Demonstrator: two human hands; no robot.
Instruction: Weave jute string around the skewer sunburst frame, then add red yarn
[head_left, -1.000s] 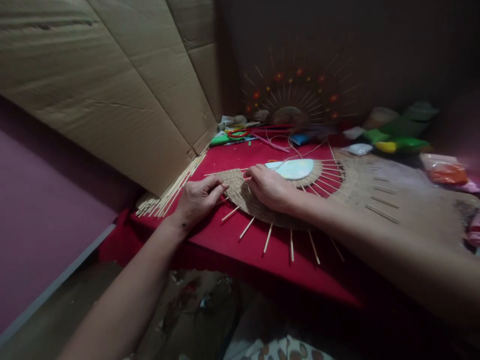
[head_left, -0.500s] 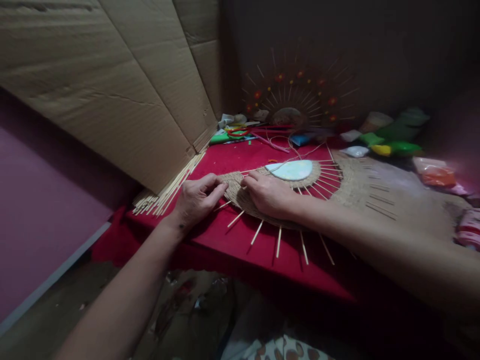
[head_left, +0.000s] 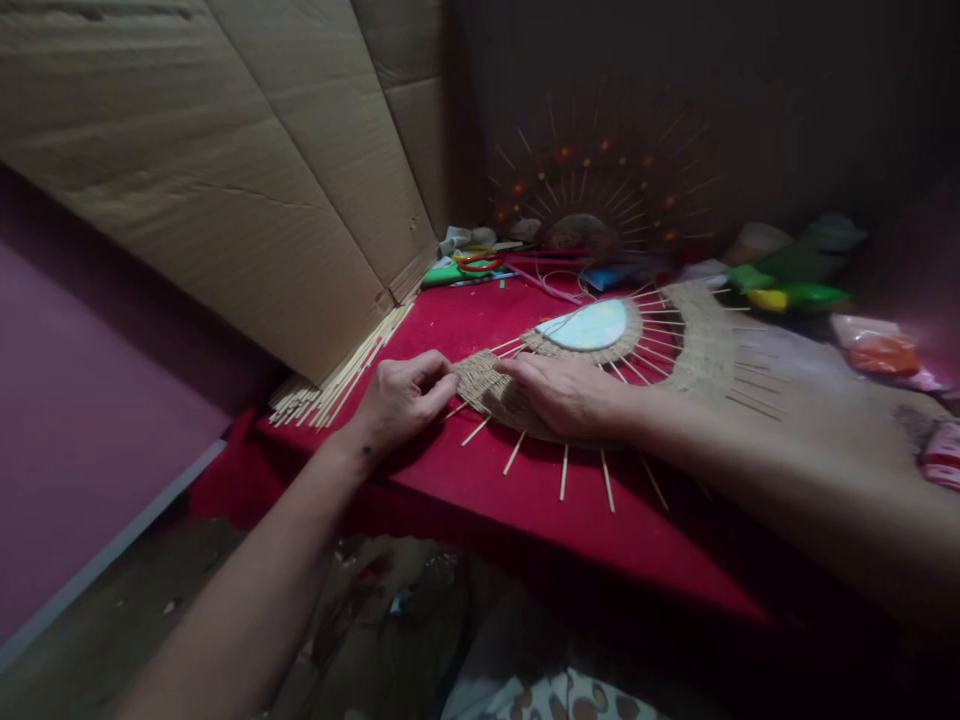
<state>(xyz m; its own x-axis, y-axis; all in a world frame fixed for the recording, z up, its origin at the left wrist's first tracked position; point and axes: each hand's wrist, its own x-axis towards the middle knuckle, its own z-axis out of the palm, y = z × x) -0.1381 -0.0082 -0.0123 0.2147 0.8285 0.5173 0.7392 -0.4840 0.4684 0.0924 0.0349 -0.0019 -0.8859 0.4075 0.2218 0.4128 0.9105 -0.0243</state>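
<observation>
Fingers (head_left: 444, 388) of the left hand (head_left: 405, 402) are bent, with thumb and index tips brought together at the left edge of the woven fan (head_left: 585, 354); whether a loose strand lies between the tips cannot be told. Fingers of the right hand (head_left: 574, 393) lie extended and side by side across the lower left part of the fan; its thumb is hidden, so whether this hand grips cannot be told.

Clock positions are taken from the pale half-disc (head_left: 589, 326) at the centre of the fan. The fan lies on the red cloth (head_left: 675, 540). Its outer woven band (head_left: 705, 335) runs from eight o'clock, at the left fingertips, beneath the right hand and forearm, and on to three o'clock. Thin sticks (head_left: 563, 472) radiate from the band, several pointing between six and eight o'clock.

Surroundings: a bundle of loose sticks (head_left: 356, 370) rests at nine o'clock, at the foot of a cardboard panel (head_left: 292, 190) standing at ten o'clock. A red handle loop (head_left: 480, 263) lies between ten and eleven o'clock. A blue packet (head_left: 602, 278) lies near twelve o'clock, in front of a second, flower-dotted fan (head_left: 581, 235). An orange packet (head_left: 883, 354) lies at three o'clock.
</observation>
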